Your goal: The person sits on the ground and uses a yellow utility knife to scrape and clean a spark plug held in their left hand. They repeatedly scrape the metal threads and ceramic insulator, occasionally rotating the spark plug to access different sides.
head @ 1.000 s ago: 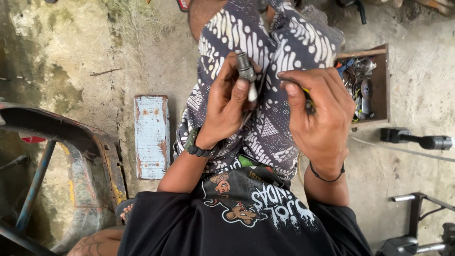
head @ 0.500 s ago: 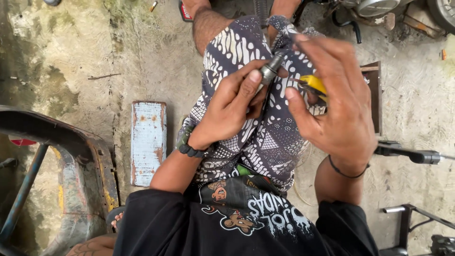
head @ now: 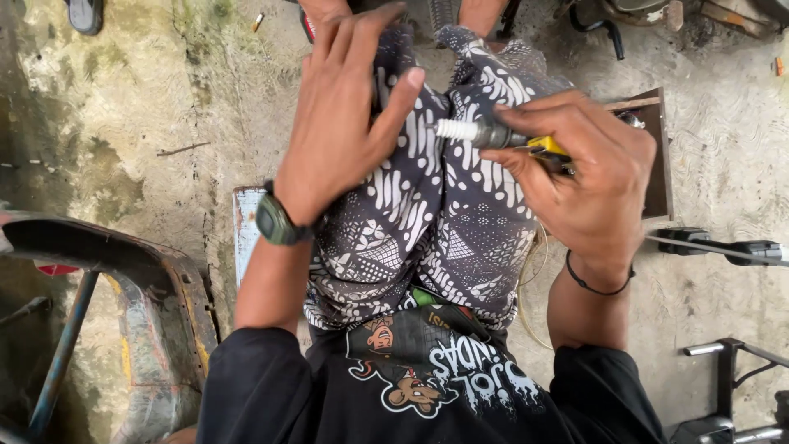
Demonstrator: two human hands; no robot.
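Head view: stained, cracked concrete floor [head: 123,123] under rusty metal frame [head: 123,271], wooden tray [head: 662,156].

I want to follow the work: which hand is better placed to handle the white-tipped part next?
Probably the right. The right hand already grips the spark plug together with a yellow-handled tool, while the left hand is open, fingers spread, beside its white tip.

The right hand [head: 588,185] covers most of the white-tipped metal spark plug [head: 472,131] and the yellow-handled tool [head: 549,148], so the tool's working end cannot be told; the dark wooden tray [head: 657,156] is mostly hidden behind that hand; the rusty metal frame [head: 123,271] runs off the left edge; the small flat light-blue painted board [head: 244,230] lies partly under the left forearm.
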